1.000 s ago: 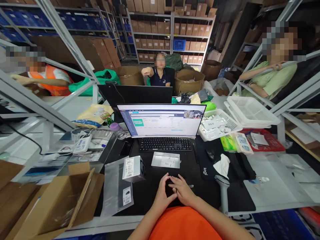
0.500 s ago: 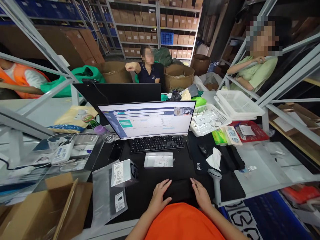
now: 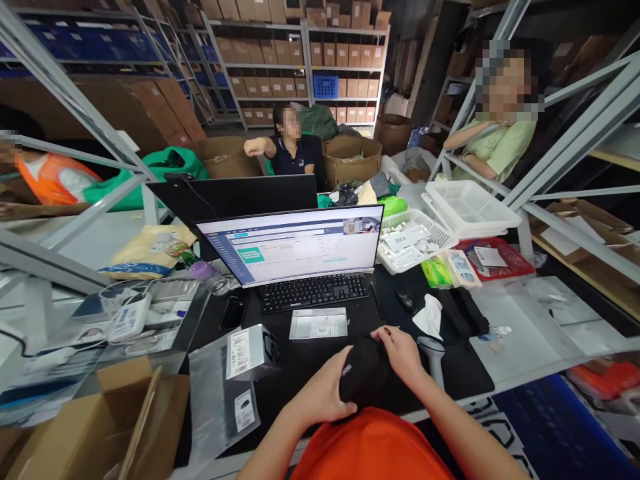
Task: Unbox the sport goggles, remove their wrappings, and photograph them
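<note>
Bearings are taken from the wearer, with 12 o'clock straight ahead. At 8 o'clock stands an open cardboard box (image 3: 145, 427). At 9 to 10 o'clock, a clear plastic bag (image 3: 220, 407) lies on the desk with a grey box (image 3: 253, 353) resting on it, well apart from both hands.

The left hand (image 3: 320, 393) is at 11 o'clock from the wearer's chest, cupped against the lower left of a black item (image 3: 363, 373). Its palm is on the item and its fingers are partly hidden behind it, a firm, part-closed hold. The right hand (image 3: 400, 350) is at 1 o'clock, with its fingers bent over the item's upper right end, also in contact.

The item lies directly in front of the chest, between the hands and held above the desk. Its long axis appears to run from 7 to 1 o'clock. Small white lettering shows on it; its material cannot be told. Neither hand is clearly nearer, as both touch it.

Ahead at 12 o'clock are a metal tray (image 3: 319, 323), a keyboard (image 3: 313, 292) and a monitor (image 3: 289, 243). A barcode scanner (image 3: 431, 353) lies at 2 o'clock, just beside the right hand, with a white tissue (image 3: 429, 315) beyond it.
</note>
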{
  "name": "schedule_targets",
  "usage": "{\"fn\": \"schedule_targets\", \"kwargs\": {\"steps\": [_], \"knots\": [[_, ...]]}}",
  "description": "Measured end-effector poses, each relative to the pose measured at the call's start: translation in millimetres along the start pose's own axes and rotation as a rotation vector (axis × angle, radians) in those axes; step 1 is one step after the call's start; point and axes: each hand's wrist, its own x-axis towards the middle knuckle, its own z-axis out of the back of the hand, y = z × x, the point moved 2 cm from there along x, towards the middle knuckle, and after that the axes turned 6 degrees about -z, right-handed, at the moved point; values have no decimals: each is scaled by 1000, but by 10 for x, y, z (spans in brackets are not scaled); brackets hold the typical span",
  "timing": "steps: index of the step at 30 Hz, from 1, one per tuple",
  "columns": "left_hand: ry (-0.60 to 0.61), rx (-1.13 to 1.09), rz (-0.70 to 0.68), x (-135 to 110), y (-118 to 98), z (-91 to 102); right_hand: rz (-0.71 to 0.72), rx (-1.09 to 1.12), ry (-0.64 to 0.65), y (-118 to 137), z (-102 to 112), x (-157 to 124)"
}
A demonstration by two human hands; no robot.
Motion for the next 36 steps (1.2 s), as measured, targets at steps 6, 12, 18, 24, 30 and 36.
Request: {"fn": "schedule_targets", "kwargs": {"steps": [6, 12, 18, 24, 30, 36], "knots": [[32, 215, 7, -43, -151, -78, -89, 202, 199, -116, -82, 211], [-81, 397, 46, 52, -103, -185, -97, 387, 409, -363, 131, -61], [-73, 448, -124, 257, 39, -256, -77, 303, 256, -627, -24, -349], [-457, 507, 263, 138, 785, 55, -252, 322, -88, -931, 339, -279], [-635, 505, 427, 117, 1276, 198, -281, 328, -191, -992, 608, -222], [-639, 451, 281, 24, 1172, -280, -234, 292, -19, -855, 420, -128]]}}
